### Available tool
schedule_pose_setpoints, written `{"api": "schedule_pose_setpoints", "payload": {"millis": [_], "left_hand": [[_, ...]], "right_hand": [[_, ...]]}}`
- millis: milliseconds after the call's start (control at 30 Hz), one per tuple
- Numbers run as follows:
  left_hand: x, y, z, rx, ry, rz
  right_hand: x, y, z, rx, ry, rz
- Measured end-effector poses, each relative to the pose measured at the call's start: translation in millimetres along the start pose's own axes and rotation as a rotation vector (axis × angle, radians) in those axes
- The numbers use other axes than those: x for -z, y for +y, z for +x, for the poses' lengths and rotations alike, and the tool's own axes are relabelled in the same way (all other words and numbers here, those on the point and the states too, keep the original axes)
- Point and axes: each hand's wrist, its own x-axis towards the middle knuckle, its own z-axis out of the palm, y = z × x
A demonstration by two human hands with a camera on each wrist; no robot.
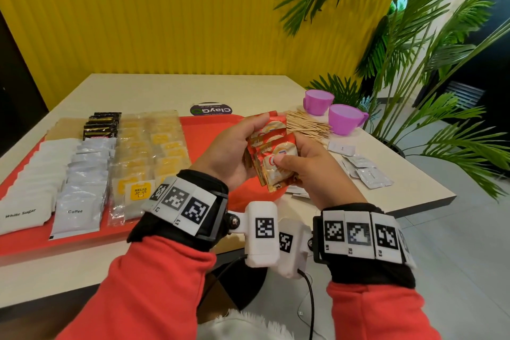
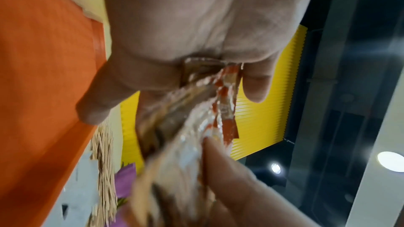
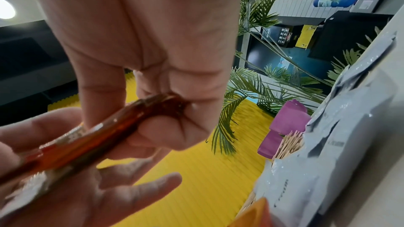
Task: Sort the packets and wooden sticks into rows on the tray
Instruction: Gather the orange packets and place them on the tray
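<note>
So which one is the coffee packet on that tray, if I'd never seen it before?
Start at the red tray on the beige table and go to its near left corner. Two rows of pale packets end there; the outer one ends in a white sugar packet. The coffee packet lies just right of it, silvery grey rather than white, printed "Coffee", with clear yellow-label tea bags on its other side.

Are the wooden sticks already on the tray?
No, the wooden sticks lie in a pile on the table, off the right end of the tray.
</note>
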Motion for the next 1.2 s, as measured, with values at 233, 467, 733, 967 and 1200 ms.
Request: {"api": "schedule_pose_setpoints", "payload": {"millis": [233, 467, 733, 967, 1200], "left_hand": [[10.4, 3.8, -0.7, 0.059, 0.071, 0.302], [9.5, 4.4, -3.5, 0.046, 0.028, 0.251], [5.7, -0.7, 1.5, -0.009, 0.09, 0.228], [4.0, 3.2, -0.5, 0.006, 0.087, 0.125], [9.8, 4.3, -2.3, 0.041, 0.019, 0.102]], "right_hand": [[8.7, 4.3, -0.6, 0.002, 0.039, -0.003], [8.3, 6.0, 2.0, -0.006, 0.027, -0.036], [5.5, 4.5, 3.1, -0.017, 0.001, -0.106], [6.3, -1.5, 6.1, 0.023, 0.007, -0.278], [8.2, -6.3, 6.8, 0.038, 0.05, -0.277]]}}
